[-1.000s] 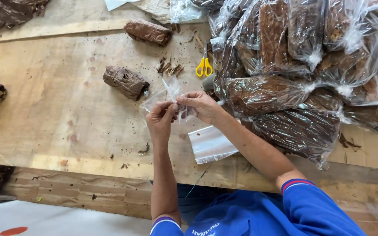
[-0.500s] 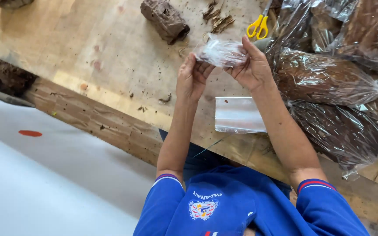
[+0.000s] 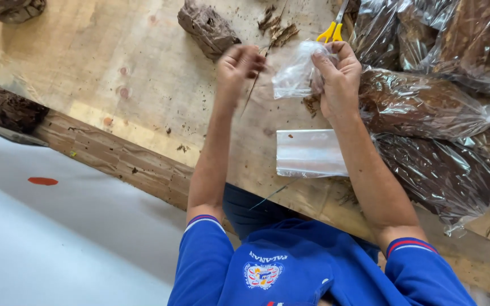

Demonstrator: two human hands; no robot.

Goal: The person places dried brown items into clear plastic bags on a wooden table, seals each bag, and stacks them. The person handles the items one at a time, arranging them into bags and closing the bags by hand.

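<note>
My right hand [image 3: 338,76] grips a small clear plastic bag [image 3: 297,76] above the wooden table [image 3: 114,85]. My left hand [image 3: 237,63] is a little to the left of the bag, blurred, its fingers pinched on a thin dark strand [image 3: 252,90] that hangs down from it. A flat stack of clear plastic bags [image 3: 310,153] lies on the table just below my right wrist.
A heap of filled clear bags of dark brown leaf [image 3: 438,107] covers the right side. Yellow-handled scissors [image 3: 331,31] lie above my right hand. A brown leaf bundle [image 3: 207,27] and loose scraps [image 3: 276,28] lie at the top. More bundles [image 3: 4,107] rest at the left edge.
My left hand has let go of the bag and drawn away to the left with a thin strand. My right hand keeps the bag. The camera view has shifted.
</note>
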